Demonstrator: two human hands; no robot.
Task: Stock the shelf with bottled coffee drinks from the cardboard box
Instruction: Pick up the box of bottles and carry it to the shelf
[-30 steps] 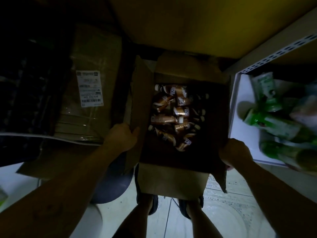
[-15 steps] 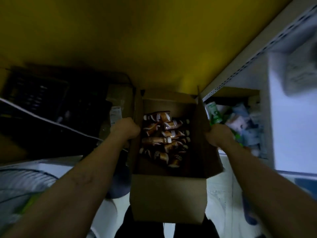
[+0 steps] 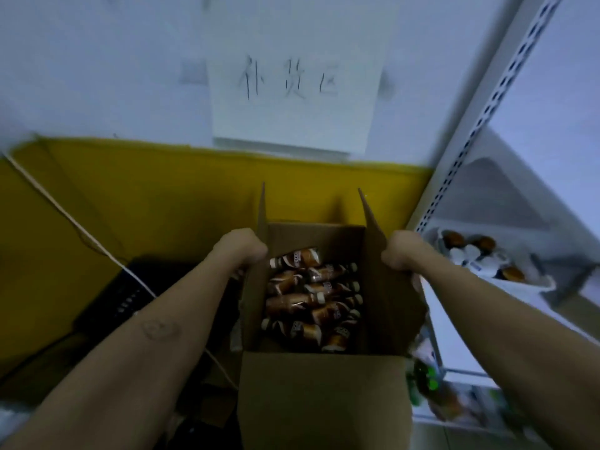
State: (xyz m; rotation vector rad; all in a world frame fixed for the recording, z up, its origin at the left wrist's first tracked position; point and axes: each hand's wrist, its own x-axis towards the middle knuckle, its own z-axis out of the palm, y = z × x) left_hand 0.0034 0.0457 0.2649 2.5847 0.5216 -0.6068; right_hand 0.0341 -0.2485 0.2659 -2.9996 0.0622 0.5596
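Both hands, left hand (image 3: pixel 242 250) and right hand (image 3: pixel 401 254), grip the cardboard box (image 3: pixel 319 394) side walls; bottled coffee drinks (image 3: pixel 308 300) lie inside, white shelf (image 3: pixel 454 326) just right, paper sign (image 3: pixel 293 82) on wall above

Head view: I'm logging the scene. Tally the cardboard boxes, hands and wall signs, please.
Open brown cardboard box: 1
Bare hands gripping its side flaps: 2, left hand and right hand
White paper wall sign: 1
Total: 4
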